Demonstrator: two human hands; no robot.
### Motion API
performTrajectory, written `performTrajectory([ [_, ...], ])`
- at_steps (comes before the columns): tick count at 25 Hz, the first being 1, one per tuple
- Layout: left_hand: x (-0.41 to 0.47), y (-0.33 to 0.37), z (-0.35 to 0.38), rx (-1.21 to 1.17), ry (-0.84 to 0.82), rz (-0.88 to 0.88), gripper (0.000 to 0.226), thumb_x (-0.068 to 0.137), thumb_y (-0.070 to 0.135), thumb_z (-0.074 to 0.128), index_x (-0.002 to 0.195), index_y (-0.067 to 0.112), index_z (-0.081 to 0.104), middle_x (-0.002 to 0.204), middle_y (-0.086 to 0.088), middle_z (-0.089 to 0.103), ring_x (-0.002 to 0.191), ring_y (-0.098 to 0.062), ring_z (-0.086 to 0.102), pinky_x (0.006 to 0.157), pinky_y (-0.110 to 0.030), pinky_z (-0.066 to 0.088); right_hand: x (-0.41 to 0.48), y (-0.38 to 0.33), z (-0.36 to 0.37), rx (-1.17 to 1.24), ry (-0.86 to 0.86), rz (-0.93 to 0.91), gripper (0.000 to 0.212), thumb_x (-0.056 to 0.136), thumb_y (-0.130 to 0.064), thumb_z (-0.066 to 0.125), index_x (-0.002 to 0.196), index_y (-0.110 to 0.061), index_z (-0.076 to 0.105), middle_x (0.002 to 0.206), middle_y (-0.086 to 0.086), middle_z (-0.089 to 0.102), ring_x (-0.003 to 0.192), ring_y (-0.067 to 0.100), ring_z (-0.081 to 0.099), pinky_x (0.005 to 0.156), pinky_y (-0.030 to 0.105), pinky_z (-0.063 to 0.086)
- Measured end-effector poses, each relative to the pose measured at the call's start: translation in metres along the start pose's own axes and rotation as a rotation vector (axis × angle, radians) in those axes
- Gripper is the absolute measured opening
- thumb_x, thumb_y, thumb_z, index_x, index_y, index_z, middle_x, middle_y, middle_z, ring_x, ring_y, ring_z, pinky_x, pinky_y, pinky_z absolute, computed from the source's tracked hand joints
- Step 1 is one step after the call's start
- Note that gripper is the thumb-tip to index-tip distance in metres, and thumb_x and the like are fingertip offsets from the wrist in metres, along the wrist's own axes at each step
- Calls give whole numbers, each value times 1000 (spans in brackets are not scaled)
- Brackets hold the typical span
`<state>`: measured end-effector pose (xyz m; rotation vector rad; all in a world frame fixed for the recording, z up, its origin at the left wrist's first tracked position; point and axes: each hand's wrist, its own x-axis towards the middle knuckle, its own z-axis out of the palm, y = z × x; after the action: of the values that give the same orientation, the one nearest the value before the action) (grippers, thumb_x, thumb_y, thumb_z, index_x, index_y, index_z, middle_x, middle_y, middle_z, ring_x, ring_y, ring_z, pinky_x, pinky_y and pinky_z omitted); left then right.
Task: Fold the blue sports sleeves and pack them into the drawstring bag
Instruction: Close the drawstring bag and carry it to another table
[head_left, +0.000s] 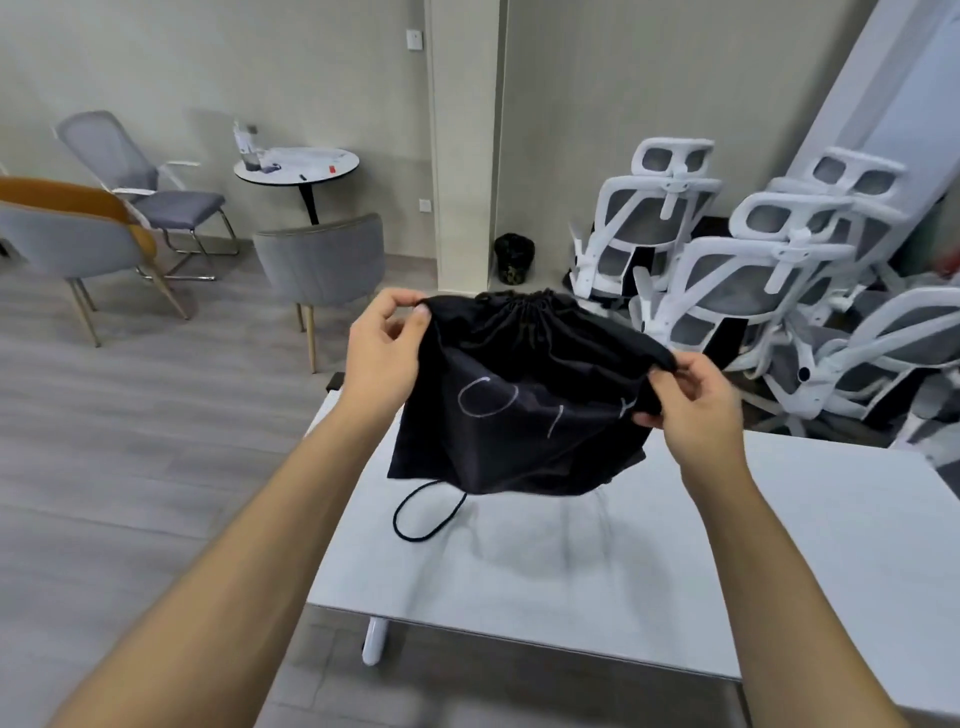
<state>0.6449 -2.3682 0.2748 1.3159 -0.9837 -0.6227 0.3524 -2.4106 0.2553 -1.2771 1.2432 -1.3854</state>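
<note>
A black drawstring bag (519, 400) with pale handwritten marks on its front hangs in the air above the white table (649, 561). My left hand (382, 353) pinches the bag's top left corner. My right hand (696, 400) grips its top right corner. The gathered mouth of the bag sits between the two hands at the top. A loop of black cord (426, 512) trails from the bag's bottom onto the table. No blue sports sleeves are in sight; the inside of the bag is hidden.
Several white mesh office chairs (727, 270) are stacked behind the table on the right. Grey padded chairs (322, 265) and a small round table (297, 163) stand at the back left. The wooden floor (130, 467) lies to the left of the table.
</note>
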Motion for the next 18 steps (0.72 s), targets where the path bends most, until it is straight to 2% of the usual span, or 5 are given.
performTrajectory([
  [4, 4, -72, -4, 183, 50, -179, 13, 93, 26, 60, 83, 33, 65, 75, -12, 64, 65, -22, 52, 63, -38, 43, 24, 66, -1, -148, -96, 109, 4, 91, -9, 67, 91, -11, 70, 78, 1, 73, 66, 9, 66, 59, 18, 51],
  [8, 30, -146, 11, 380, 28, -389, 11, 91, 27, 61, 82, 32, 65, 74, -5, 69, 67, -24, 61, 73, -39, 54, 62, 142, 21, -359, -86, 348, 5, 79, -24, 73, 81, -24, 69, 78, -2, 74, 79, 22, 71, 79, 40, 58],
  [11, 36, -195, 32, 505, -11, -464, 10, 92, 28, 61, 101, 29, 65, 100, -3, 71, 89, -26, 68, 90, -44, 55, 81, 201, 39, -415, -103, 455, 17, 78, -29, 71, 93, -30, 62, 84, -2, 71, 81, 23, 70, 80, 48, 60],
  [14, -5, -231, 46, 736, -177, -282, 39, 95, 29, 59, 133, 26, 52, 137, -5, 50, 120, -23, 53, 103, -41, 45, 75, 231, 42, -522, -147, 349, 35, 85, -29, 68, 118, -30, 55, 116, -1, 63, 99, 20, 61, 90, 40, 53],
  [18, -94, -284, 54, 1165, -440, -167, 61, 95, 45, 54, 151, 39, 30, 162, -6, 25, 143, -33, 31, 106, -52, 40, 30, 274, 45, -951, -428, -112, 66, 89, -50, 59, 149, -30, 38, 157, 4, 36, 142, 25, 35, 113, 46, 36],
])
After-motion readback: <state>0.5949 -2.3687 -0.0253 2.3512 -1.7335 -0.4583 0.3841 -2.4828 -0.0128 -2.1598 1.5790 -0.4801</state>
